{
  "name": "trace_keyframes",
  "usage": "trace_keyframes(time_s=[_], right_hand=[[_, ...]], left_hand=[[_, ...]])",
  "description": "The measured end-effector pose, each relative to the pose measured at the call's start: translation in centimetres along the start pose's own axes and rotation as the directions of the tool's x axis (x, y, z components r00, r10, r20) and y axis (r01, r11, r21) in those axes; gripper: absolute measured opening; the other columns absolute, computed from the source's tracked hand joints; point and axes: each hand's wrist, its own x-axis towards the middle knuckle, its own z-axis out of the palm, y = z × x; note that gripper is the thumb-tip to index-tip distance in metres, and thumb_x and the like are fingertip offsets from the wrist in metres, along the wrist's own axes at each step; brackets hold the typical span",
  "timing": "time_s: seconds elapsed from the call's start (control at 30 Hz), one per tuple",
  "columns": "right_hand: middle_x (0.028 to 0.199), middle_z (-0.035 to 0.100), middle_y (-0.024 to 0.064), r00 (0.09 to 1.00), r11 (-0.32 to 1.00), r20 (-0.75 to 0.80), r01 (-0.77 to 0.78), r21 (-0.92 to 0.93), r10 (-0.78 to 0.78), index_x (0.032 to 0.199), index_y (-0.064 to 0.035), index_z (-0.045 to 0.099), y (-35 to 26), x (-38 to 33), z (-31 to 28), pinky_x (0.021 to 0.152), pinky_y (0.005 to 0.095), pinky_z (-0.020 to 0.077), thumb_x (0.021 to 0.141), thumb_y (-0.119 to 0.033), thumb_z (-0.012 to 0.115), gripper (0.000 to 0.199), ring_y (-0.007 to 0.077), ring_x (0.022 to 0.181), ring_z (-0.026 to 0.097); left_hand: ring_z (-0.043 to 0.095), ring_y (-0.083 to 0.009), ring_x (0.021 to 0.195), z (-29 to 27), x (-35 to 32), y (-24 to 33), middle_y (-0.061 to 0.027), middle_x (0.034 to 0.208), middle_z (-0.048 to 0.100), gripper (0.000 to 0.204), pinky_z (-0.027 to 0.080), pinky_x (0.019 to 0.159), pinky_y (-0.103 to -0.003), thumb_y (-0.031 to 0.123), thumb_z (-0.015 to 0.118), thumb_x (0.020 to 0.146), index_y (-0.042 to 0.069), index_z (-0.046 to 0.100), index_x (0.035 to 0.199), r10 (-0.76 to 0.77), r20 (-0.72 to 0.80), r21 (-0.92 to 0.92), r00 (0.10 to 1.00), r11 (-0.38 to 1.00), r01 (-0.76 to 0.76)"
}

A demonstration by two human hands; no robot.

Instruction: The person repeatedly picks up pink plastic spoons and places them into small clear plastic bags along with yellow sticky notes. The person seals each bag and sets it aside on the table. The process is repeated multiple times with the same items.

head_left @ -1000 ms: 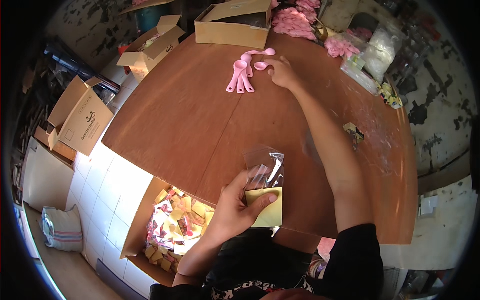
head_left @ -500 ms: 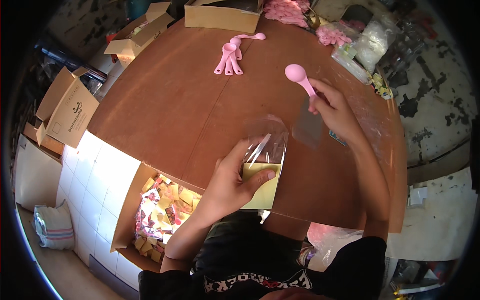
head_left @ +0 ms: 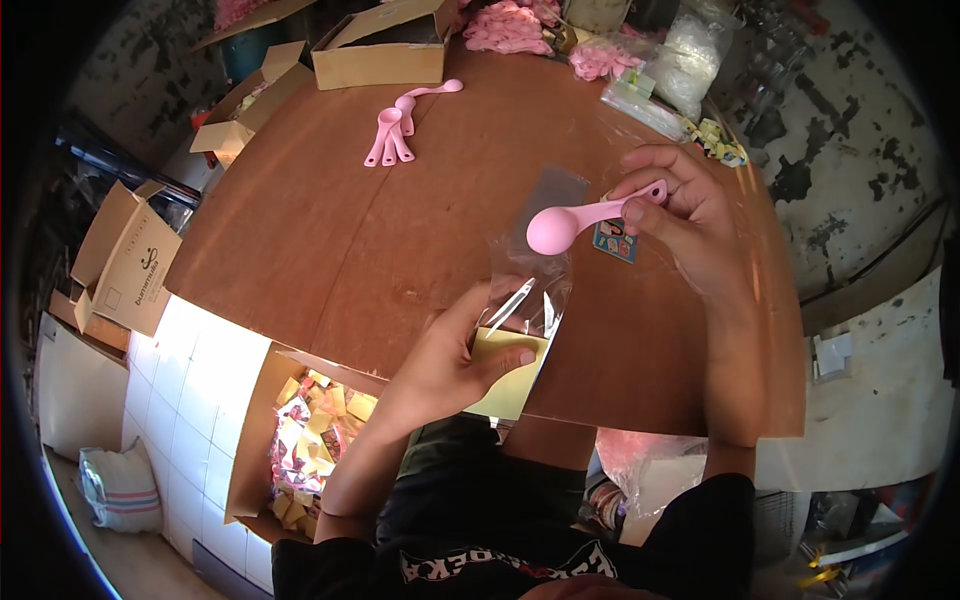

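Note:
My left hand is closed on a clear plastic bag with a pale yellow card inside, my thumb lying over the card. In my right hand is a pink measuring spoon, pinched by its handle, the round bowl pointing left just above the top of the bag. Bowl and bag look close; I cannot tell whether they touch. Farther off on the brown table lie several more pink measuring spoons in a fanned group. A small blue printed card shows beneath the held spoon's handle.
An open carton full of packed pieces with yellow cards stands at the table's near left edge. Along the far edge are a cardboard box, pink spoon piles and clear plastic bags. Another carton stands at left.
My right hand has turned the spoon from upright to nearly level, bringing its bowl left and down to the bag's top. My left hand still holds the bag. The view has shifted to the right.

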Motion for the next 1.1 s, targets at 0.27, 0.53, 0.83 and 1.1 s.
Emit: trace_keyframes(time_s=[0.27,0.53,0.83,1.1], right_hand=[[0.091,0.069,0.0041,0.982,0.999,0.187,-0.025,-0.048,0.033,0.122,0.0013,0.056,0.2,0.0,-1.3,0.069,0.0211,0.0487,0.089,-0.008,0.073,0.038,0.0067,0.077,0.061],[0.089,0.07,0.0064,0.964,0.996,0.259,-0.049,-0.075,0.067,0.117,0.0013,0.056,-1.0,-0.7,-1.2,0.065,0.022,0.0486,0.088,-0.008,0.074,0.035,0.0078,0.07,0.061],[0.088,0.069,0.0059,0.952,0.99,0.271,-0.134,-0.05,0.143,0.119,-0.0009,0.056,-0.3,-1.0,1.1,0.069,0.0225,0.0516,0.092,-0.007,0.068,0.031,0.0084,0.071,0.063],[0.09,0.07,0.0085,0.986,0.951,-0.024,0.154,-0.267,-0.166,0.11,0.0019,0.061,-0.7,-2.4,4.5,0.066,0.022,0.054,0.081,0.001,0.077,0.033,0.0106,0.082,0.07]], left_hand=[[0.063,-0.0166,0.106,1.3,0.3,0.7,-0.0106,0.127,0.056,0.063,0.052,0.09,-0.031,-0.005,0.073,0.085,-0.003,0.042,0.14,0.025,-0.005,0.035,1.0,0.999,-0.024],[0.066,-0.0194,0.105,1.9,0.6,0.8,-0.0133,0.119,0.063,0.047,0.051,0.093,-0.032,0.004,0.062,0.096,-0.004,0.043,0.138,-0.048,-0.004,-0.014,0.999,0.999,0.048],[0.066,-0.0153,0.1,2.2,0.7,0.6,-0.012,0.102,0.072,0.038,0.05,0.09,-0.03,0.009,0.058,0.1,-0.006,0.049,0.134,0.03,-0.053,-0.009,0.998,0.999,-0.031],[0.062,-0.0108,0.094,1.9,1.2,0.8,-0.0066,0.1,0.069,0.033,0.048,0.085,-0.026,0.02,0.044,0.107,-0.004,0.063,0.121,0.063,-0.185,0.036,0.981,0.998,-0.058]])
